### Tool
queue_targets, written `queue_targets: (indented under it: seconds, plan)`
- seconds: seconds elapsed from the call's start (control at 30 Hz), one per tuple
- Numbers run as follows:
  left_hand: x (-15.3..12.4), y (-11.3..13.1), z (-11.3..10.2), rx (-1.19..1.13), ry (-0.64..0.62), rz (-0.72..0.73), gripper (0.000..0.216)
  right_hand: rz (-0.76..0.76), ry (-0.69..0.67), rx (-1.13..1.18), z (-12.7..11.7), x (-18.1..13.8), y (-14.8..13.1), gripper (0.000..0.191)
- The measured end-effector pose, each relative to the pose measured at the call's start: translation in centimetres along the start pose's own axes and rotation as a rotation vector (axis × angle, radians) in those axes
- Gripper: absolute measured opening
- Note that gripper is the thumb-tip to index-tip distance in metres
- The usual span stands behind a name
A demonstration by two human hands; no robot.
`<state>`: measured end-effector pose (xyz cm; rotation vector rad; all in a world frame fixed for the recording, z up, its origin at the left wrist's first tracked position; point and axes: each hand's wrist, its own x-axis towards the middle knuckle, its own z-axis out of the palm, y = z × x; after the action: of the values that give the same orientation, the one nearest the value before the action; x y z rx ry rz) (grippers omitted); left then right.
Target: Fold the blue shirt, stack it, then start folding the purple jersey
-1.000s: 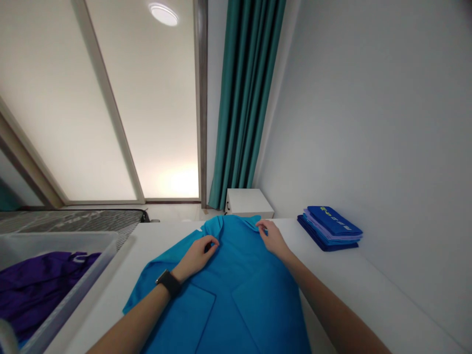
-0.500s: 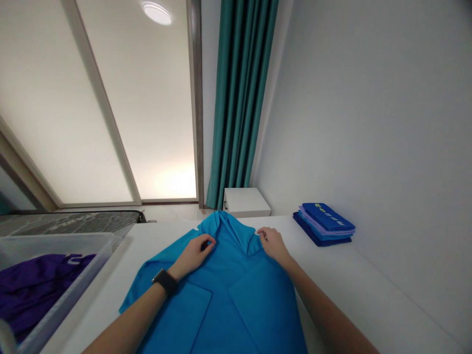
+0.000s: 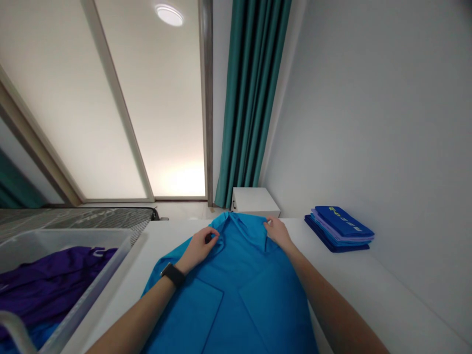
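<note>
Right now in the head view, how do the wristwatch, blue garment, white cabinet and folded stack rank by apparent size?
Largest to smallest, visible parts only:
1. Blue garment, cut off by the frame's lower edge
2. Folded stack
3. White cabinet, lower part hidden
4. Wristwatch

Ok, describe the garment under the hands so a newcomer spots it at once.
Start with the white table before the teal curtain. Across its middle, with the left hand and right hand at its far end, lies a bright blue garment. It is spread out, unlike the folded stack to the right and the rumpled purple clothing in the bin.
</note>
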<state>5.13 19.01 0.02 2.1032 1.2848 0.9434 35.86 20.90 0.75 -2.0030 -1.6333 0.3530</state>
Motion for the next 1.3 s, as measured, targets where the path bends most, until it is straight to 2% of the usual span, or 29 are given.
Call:
queue_targets:
  seconds: [0.13,0.3,0.43,0.67,0.83,0.97,1.13,1.3]
  plan:
    - [2.0,-0.8,-3.6,0.083,0.148,-0.055,0.016,0.062,0.008,0.182,-2.1,2.4,-0.1,0.016]
    - [5.7,-1.2,-9.2,0.062,0.22,-0.171,0.026,0.17,-0.04,0.456,-3.3,4.5,-1.2,0.021]
    - [8.3,-2.4,-11.4,-0.008,0.261,-0.253,0.038,0.225,-0.051,0.631,-3.4,5.5,-1.9,0.018]
    - [10.6,-5.5,-12.2,-0.059,0.363,-0.3,0.029,0.278,-0.003,0.749,-3.0,7.6,-0.9,0.007]
    - [10.7,-6.7,-12.2,-0.083,0.424,-0.318,0.02,0.256,0.013,0.813,-2.8,8.2,0.5,0.005]
    - [8.4,-7.8,-11.1,-0.078,0.45,-0.358,0.02,0.249,0.001,0.823,-1.8,6.9,1.9,0.01]
    - [4.0,-9.3,-9.3,-0.063,0.399,-0.4,0.015,0.237,-0.04,0.777,-0.2,4.1,4.1,0.014]
    - [2.5,-8.9,-9.1,-0.127,0.363,-0.383,0.025,0.186,-0.055,0.767,-0.2,3.0,5.6,0.014]
